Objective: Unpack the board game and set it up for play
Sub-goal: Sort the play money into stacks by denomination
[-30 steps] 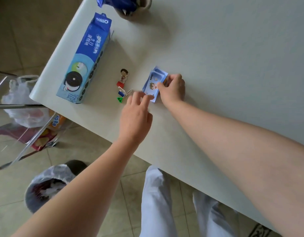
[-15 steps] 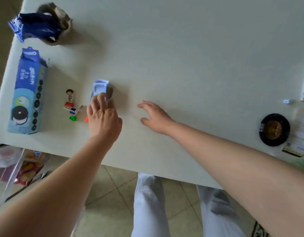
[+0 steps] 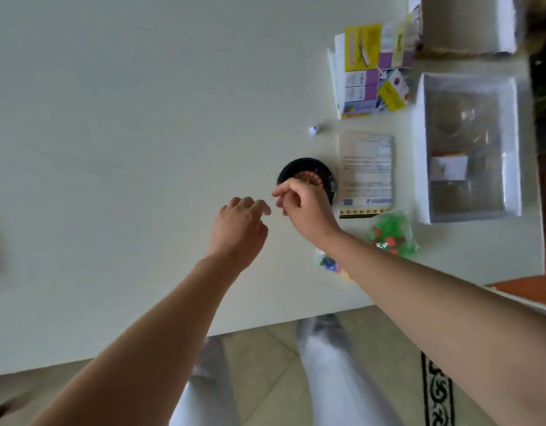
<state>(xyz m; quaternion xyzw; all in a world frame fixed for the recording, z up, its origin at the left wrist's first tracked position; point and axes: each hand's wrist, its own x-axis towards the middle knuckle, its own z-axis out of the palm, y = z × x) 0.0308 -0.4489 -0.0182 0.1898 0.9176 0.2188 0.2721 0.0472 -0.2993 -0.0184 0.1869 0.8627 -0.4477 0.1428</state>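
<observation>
Both hands leave the cards for the black wheel (image 3: 296,168) near the tabletop's (image 3: 142,118) front edge, likely next to set up. The left hand (image 3: 239,224) is loose and empty. The right hand (image 3: 307,206) is curled, and I cannot tell if it grips.

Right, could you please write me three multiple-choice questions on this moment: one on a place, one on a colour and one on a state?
1. Where is the small white die?
A. on the floor tiles
B. on the table, between the folded board and the black dish
C. on the rule sheet

2. What colour is the larger bag of pieces, mostly?
A. green
B. purple
C. black

3. How is the white box?
A. open at the top
B. closed with its lid
C. tipped on its side

Answers:
1 B, as the die lies alone on the bare surface there.
2 A, as green fills the bag, with a few red bits.
3 A, as its inside and the clear plastic in it show.
</observation>
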